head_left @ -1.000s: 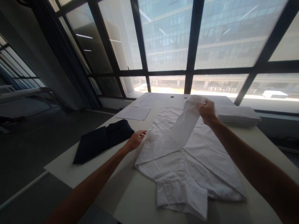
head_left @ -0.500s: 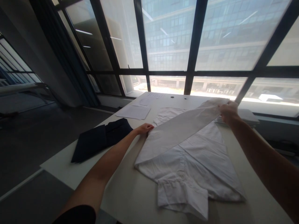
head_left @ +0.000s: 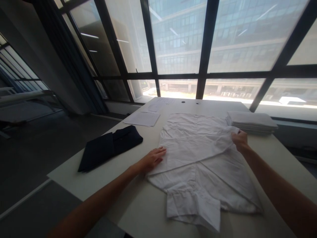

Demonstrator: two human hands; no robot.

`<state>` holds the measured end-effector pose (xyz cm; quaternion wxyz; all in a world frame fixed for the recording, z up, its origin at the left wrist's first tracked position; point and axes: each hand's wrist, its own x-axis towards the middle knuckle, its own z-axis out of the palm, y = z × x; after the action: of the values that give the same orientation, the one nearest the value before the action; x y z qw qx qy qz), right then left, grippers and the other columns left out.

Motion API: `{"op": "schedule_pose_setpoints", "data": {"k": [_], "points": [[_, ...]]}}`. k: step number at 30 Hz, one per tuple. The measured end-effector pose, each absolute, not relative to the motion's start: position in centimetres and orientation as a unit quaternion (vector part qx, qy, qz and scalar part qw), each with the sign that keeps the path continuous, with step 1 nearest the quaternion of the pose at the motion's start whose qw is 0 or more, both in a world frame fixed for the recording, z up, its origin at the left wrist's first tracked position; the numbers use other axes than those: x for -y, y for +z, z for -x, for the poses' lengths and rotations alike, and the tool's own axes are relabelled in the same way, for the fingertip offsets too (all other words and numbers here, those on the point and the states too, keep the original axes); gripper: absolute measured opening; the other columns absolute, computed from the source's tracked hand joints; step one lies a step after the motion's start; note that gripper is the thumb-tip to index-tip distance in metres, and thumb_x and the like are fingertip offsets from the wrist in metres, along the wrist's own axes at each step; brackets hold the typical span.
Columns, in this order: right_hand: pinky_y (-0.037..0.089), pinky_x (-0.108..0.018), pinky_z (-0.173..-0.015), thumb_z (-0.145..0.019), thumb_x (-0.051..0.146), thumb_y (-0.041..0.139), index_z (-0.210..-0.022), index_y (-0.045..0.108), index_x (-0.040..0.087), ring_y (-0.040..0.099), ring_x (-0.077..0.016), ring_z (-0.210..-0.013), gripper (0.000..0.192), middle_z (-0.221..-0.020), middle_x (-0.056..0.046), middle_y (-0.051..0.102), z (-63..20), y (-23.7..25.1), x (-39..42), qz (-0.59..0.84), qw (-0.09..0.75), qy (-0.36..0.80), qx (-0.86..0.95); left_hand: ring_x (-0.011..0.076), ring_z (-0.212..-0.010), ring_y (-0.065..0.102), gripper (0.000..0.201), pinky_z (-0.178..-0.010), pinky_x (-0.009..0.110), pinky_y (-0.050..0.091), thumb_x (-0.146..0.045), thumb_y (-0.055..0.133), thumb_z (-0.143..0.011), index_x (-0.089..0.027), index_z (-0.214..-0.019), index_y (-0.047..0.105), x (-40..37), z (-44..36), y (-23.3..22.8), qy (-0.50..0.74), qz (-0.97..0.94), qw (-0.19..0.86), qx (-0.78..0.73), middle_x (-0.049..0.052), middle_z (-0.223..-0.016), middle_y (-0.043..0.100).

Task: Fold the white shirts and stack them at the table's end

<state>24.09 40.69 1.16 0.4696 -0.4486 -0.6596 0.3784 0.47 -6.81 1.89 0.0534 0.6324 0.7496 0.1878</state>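
1. Here, at the far left of the table (head_left: 81, 185), a dark folded garment (head_left: 109, 147) lies flat, well apart from both hands.
2. Behind it, toward the window, some sheets of paper (head_left: 142, 119) lie on the table, and more papers (head_left: 160, 103) are near the far edge.
3. The left hand (head_left: 155, 158) is open and lies flat, palm down, with the fingers stretched toward the right. It presses on the left edge of the white shirt (head_left: 198, 158), where the sleeve meets the body.
4. The white shirt is spread in the middle of the table, and its collar (head_left: 193, 206) is at the near edge, close to the person. It seems to lie face down, but I cannot tell this for sure.
5. One sleeve (head_left: 195, 147) is folded across the shirt from the left side to the right side, and it lies almost flat on the cloth.
6. The right hand (head_left: 239, 140) is closed on the end of this sleeve, at the right edge of the shirt. The fingers pinch the cloth, low over the table.
7. Just behind the right hand, a stack of folded white cloth (head_left: 250, 121) stands at the far right corner of the table, near the shirt; I cannot tell if they touch.
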Motion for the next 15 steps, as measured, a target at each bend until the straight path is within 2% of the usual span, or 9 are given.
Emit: {"op": "schedule_pose_setpoints", "data": {"k": [4, 6, 10, 15], "points": [[0.041, -0.026, -0.053, -0.057, 0.020, 0.059, -0.074, 0.071, 0.014, 0.058, -0.0194, -0.064, 0.022, -0.066, -0.007, 0.067, -23.9, 0.1, -41.3, 0.459, 0.455, 0.385, 0.659, 0.0298, -0.153, 0.026, 0.055, -0.123, 0.057, 0.017, -0.048, 0.040, -0.105, -0.026, -0.156, 0.041, 8.4, -3.1, 1.8, 0.119, -0.660, 0.066, -0.739, 0.012, -0.162, 0.036], [0.041, -0.027, -0.055, -0.056, 0.020, 0.058, -0.071, 0.070, 0.014, 0.058, -0.0190, -0.064, 0.020, -0.065, -0.006, 0.065, -23.7, -0.1, -41.7, 0.460, 0.453, 0.388, 0.658, 0.0300, -0.153, 0.024, 0.058, -0.124, 0.058, 0.011, -0.051, 0.039, -0.105, -0.027, -0.158, 0.036, 8.8, -3.9, 1.7, 0.105, -0.671, 0.052, -0.732, 0.012, -0.163, 0.033], [0.044, -0.028, -0.059, -0.063, 0.024, 0.061, -0.072, 0.069, 0.015, 0.058, -0.0196, -0.067, 0.015, -0.068, -0.007, 0.066, -22.8, 0.2, -42.3, 0.441, 0.486, 0.388, 0.647, 0.0282, -0.154, 0.022, 0.066, -0.125, 0.050, 0.013, -0.054, 0.041, -0.104, -0.025, -0.162, 0.026, 9.5, -5.1, 1.4, 0.079, -0.698, 0.045, -0.710, 0.012, -0.165, 0.026], [0.049, -0.028, -0.062, -0.074, 0.037, 0.060, -0.090, 0.070, 0.010, 0.058, -0.0178, -0.068, 0.033, -0.074, -0.006, 0.065, -21.4, 1.6, -42.4, 0.410, 0.549, 0.384, 0.618, 0.0284, -0.154, 0.021, 0.068, -0.125, 0.047, 0.016, -0.056, 0.042, -0.104, -0.028, -0.163, 0.021, 10.3, -5.2, 1.3, 0.052, -0.698, 0.034, -0.713, 0.009, -0.167, 0.019]]}}
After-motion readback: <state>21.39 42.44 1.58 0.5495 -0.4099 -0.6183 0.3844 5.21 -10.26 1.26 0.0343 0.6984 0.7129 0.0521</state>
